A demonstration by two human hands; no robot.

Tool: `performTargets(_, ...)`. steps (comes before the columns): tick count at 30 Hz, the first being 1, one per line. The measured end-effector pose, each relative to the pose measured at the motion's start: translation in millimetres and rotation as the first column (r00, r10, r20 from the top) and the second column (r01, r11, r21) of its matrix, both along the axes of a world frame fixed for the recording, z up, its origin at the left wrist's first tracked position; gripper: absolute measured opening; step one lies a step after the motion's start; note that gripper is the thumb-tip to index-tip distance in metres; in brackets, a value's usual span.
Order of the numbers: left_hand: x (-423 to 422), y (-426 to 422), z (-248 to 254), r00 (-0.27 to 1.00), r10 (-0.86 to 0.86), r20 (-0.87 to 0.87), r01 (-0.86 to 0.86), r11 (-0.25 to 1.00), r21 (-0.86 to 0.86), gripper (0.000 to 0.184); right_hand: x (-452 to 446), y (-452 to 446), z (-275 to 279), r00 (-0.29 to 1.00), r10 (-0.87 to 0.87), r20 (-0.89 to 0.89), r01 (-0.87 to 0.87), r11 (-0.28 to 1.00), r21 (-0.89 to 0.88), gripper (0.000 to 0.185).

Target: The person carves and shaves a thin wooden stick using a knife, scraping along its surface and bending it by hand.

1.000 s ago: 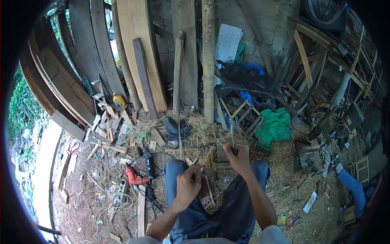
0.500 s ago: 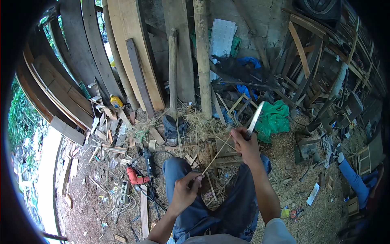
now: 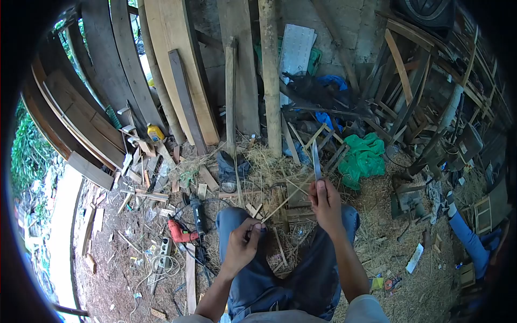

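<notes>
Ground: shavings, straw and wood offcuts cover the floor (image 3: 121, 293) around the seated person.
Planks: a tall pale plank (image 3: 175, 64) leans with darker boards at the back, a bamboo post (image 3: 270, 81) upright to their right.
Trousers: the person's dark trousers (image 3: 256, 293) show below both hands, knees apart.
Green plastic: a crumpled sheet (image 3: 363, 156) lies beyond the right knee.
Red drill: it lies (image 3: 181, 231) on the floor left of the knees, next to a dark power tool (image 3: 197, 215).
Right hand: its fingers close around the knife handle, the hand (image 3: 327, 204) above the right knee.
Left hand: thumb and fingers pinch the strip's near end, the hand (image 3: 243, 245) over the left thigh.
Knife: the blade (image 3: 316, 161) points up and away — apart from the strip.
Strip: the thin pale strip (image 3: 283, 204) slants from the left hand toward the right; it looks already slender, the far end hard to tell from straw — what trimming remains, if any, cannot be told.
</notes>
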State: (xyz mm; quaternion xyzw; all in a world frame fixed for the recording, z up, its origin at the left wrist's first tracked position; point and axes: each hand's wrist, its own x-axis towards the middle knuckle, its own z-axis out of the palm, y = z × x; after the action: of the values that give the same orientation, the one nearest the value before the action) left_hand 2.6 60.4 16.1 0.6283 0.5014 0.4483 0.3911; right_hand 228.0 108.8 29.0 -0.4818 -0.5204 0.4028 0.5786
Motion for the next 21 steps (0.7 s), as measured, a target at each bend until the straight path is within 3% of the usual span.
performTargets(2, 1.2, 1.0, 4.3, 0.999, -0.02, -0.028, 0.021, 0.999, 0.032, 0.01, -9.5, -8.8, -7.6, 0.939, -0.138, 0.314, 0.127, 0.99, 0.054, 0.026)
performTargets(3, 1.9, 1.3, 5.8, 0.997, -0.039, -0.059, 0.043, 0.997, 0.059, 0.011, -14.6, -12.4, -11.3, 0.939, -0.136, 0.317, 0.125, 0.991, 0.055, 0.026)
performTargets(5, 1.8, 4.3, 5.0, 0.998, -0.043, -0.047, 0.045, 0.997, 0.057, 0.011, -23.9, -17.3, -16.9, 0.828, 0.053, 0.558, -0.1, 0.993, 0.055, 0.022)
performTargets(6, 0.4, 5.2, 4.7, 0.998, -0.049, -0.04, 0.052, 0.997, 0.056, 0.011, -22.4, -16.6, -14.6, 0.83, 0.054, 0.556, -0.102, 0.993, 0.056, 0.022)
performTargets(8, -2.3, 2.0, 9.3, 0.997, -0.079, 0.002, 0.079, 0.997, 0.005, 0.012, -15.8, -15.5, -7.9, 0.933, -0.186, 0.309, 0.169, 0.982, 0.081, 0.019)
performTargets(9, -2.6, 0.3, 10.6, 0.993, -0.106, 0.05, 0.108, 0.993, -0.045, 0.013, -18.3, -16.8, -13.4, 0.933, -0.185, 0.31, 0.168, 0.983, 0.08, 0.019)
performTargets(11, -1.4, 4.5, 5.4, 0.995, -0.098, 0.012, 0.098, 0.995, 0.006, 0.013, -31.2, -22.0, -30.1, 0.827, -0.08, 0.557, -0.061, 0.971, 0.23, 0.016)
performTargets(12, -1.2, 5.7, 3.3, 0.995, -0.093, -0.031, 0.095, 0.994, 0.057, 0.013, -43.3, -28.2, -27.8, 0.854, 0.072, 0.514, -0.154, 0.981, 0.117, 0.015)
performTargets(13, -2.0, 5.5, 2.7, 0.995, -0.098, -0.033, 0.099, 0.993, 0.058, 0.013, -40.0, -29.3, -23.6, 0.856, 0.068, 0.513, -0.149, 0.982, 0.118, 0.015)
performTargets(15, -2.6, 7.5, 2.8, 0.995, -0.104, 0.009, 0.103, 0.992, 0.068, 0.007, -29.2, -25.5, -16.0, 0.878, -0.12, 0.463, 0.091, 0.992, 0.085, 0.014)
performTargets(19, -1.7, 0.9, 8.4, 0.993, -0.069, -0.1, 0.084, 0.985, 0.15, 0.007, -32.5, -25.4, -29.8, 0.819, -0.155, 0.552, 0.095, 0.986, 0.136, 0.014)
performTargets(21, -10.5, 11.0, 0.7, 0.99, -0.066, -0.125, 0.085, 0.984, 0.155, 0.01, -29.0, -29.5, -22.0, 0.844, -0.048, 0.534, 0.053, 0.999, 0.006, 0.017)
